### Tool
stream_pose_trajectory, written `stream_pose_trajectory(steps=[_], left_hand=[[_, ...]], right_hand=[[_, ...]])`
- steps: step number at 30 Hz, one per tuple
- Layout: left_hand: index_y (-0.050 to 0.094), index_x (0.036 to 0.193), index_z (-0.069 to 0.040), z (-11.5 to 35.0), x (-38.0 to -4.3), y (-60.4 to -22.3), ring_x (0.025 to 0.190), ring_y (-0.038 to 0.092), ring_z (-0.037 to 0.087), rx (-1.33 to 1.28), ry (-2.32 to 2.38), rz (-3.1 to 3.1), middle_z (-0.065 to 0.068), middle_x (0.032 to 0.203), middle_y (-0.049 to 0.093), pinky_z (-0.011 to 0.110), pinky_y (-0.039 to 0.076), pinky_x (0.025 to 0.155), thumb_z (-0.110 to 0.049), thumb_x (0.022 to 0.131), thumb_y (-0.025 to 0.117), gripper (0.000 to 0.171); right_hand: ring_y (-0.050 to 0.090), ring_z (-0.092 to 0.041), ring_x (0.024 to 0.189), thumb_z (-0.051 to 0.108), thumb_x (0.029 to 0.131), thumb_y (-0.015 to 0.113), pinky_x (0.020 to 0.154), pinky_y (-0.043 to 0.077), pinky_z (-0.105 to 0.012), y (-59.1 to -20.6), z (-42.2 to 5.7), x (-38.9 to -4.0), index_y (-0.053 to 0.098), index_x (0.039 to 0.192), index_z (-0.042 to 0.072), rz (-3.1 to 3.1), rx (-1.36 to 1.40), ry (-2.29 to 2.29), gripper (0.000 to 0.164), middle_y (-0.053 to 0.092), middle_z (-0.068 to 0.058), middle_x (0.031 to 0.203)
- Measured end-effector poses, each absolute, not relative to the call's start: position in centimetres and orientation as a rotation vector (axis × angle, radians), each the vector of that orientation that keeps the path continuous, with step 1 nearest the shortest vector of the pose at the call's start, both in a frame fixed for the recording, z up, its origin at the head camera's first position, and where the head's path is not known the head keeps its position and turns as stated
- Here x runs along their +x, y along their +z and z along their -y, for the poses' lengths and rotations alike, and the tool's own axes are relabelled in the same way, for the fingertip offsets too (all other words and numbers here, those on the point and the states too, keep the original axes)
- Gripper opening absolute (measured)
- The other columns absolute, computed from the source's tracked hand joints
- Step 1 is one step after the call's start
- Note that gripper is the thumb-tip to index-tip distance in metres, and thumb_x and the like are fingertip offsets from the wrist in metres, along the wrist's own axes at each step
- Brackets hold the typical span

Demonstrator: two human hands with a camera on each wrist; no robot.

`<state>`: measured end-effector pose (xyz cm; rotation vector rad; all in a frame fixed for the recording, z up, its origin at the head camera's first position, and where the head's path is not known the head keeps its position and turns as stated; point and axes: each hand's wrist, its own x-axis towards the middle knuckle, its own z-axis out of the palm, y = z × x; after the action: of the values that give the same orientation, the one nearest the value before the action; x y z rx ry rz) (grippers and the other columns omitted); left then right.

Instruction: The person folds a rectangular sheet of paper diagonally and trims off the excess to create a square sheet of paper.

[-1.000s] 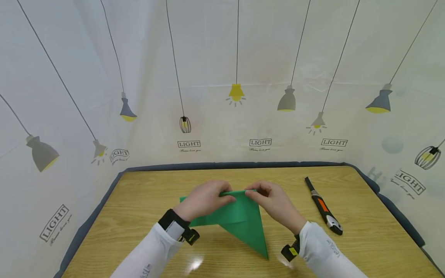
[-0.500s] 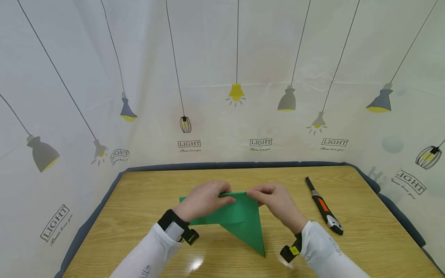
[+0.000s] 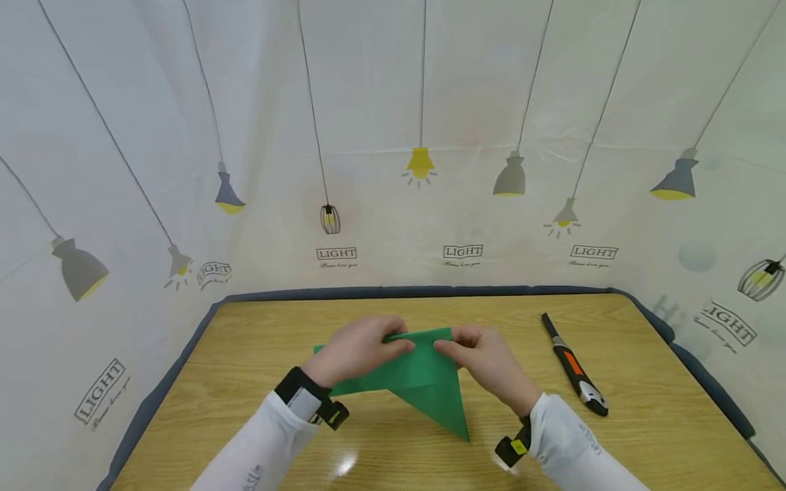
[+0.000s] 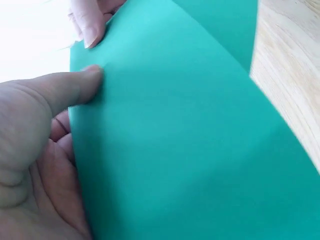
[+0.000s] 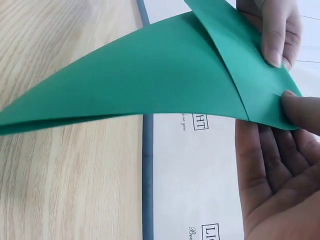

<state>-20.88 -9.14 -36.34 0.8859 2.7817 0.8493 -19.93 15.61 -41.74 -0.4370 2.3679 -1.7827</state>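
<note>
A folded sheet of green paper (image 3: 424,382) is held up over the table between both hands, one pointed flap hanging down toward the right. My left hand (image 3: 362,351) pinches its upper edge, thumb in front and fingers behind, as the left wrist view shows with the green paper (image 4: 190,130) filling most of it. Close by, my right hand (image 3: 488,358) pinches the upper right corner between thumb and fingers. In the right wrist view the paper (image 5: 145,70) shows a folded-over strip along the gripped edge and layers parting slightly at the far tip.
A utility knife (image 3: 574,368) with black, orange and silver parts lies on the wooden table (image 3: 258,423) to the right of the hands. A dark padded edge (image 3: 393,292) runs round the table. Behind it hangs a white curtain (image 3: 368,102) printed with lamps.
My right fingers have shifted their grip at the upper right corner, which now stands up more. The hanging tip has risen slightly and moved a little left. My left hand keeps its pinch.
</note>
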Motion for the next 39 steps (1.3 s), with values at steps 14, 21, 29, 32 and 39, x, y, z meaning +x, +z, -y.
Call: stream_pose_trajectory(steps=[14,21,29,32,39], left_hand=[[0.065,0.095,-0.025,6.2,-21.0,-37.0,0.056,0.046,0.006,1.069,0.702,-2.958,-0.011,0.069,0.053,0.024,0.036,0.052,-0.034,0.108,0.054,0.020],[0.060,0.091,-0.025,6.4,-21.1,-37.3,0.055,0.044,0.006,1.110,0.732,-2.949,-0.010,0.067,0.049,0.024,0.034,0.051,-0.033,0.108,0.055,0.020],[0.060,0.094,-0.024,7.6,-21.1,-37.1,0.058,0.044,0.009,0.992,0.841,-2.870,-0.006,0.069,0.047,0.026,0.034,0.054,-0.036,0.109,0.051,0.021],[0.060,0.093,-0.024,8.0,-21.1,-37.0,0.058,0.044,0.009,0.982,0.849,-2.869,-0.006,0.069,0.047,0.026,0.034,0.054,-0.035,0.109,0.052,0.021],[0.060,0.093,-0.024,8.4,-21.0,-36.9,0.059,0.044,0.008,0.996,0.840,-2.860,-0.007,0.070,0.048,0.025,0.035,0.054,-0.035,0.109,0.053,0.020]], right_hand=[[0.068,-0.026,0.084,0.038,0.098,0.071,0.078,0.058,-0.044,-41.6,-14.7,-19.7,0.074,0.091,0.007,-2.387,-0.444,-1.771,0.032,0.072,-0.007,0.085],[0.069,-0.027,0.086,0.040,0.097,0.071,0.078,0.057,-0.042,-41.9,-14.6,-19.6,0.075,0.091,0.007,-2.389,-0.465,-1.781,0.034,0.073,-0.007,0.086],[0.063,-0.026,0.078,0.047,0.095,0.071,0.077,0.054,-0.040,-41.5,-14.9,-19.5,0.075,0.088,0.011,-2.442,-0.382,-1.780,0.037,0.070,-0.007,0.080],[0.060,-0.030,0.076,0.047,0.095,0.071,0.075,0.052,-0.039,-41.3,-15.0,-19.5,0.074,0.087,0.011,-2.442,-0.369,-1.782,0.037,0.068,-0.008,0.077],[0.049,-0.023,0.063,0.046,0.096,0.071,0.068,0.046,-0.035,-41.3,-15.0,-19.4,0.074,0.087,0.012,-2.450,-0.393,-1.786,0.035,0.061,-0.009,0.070]])
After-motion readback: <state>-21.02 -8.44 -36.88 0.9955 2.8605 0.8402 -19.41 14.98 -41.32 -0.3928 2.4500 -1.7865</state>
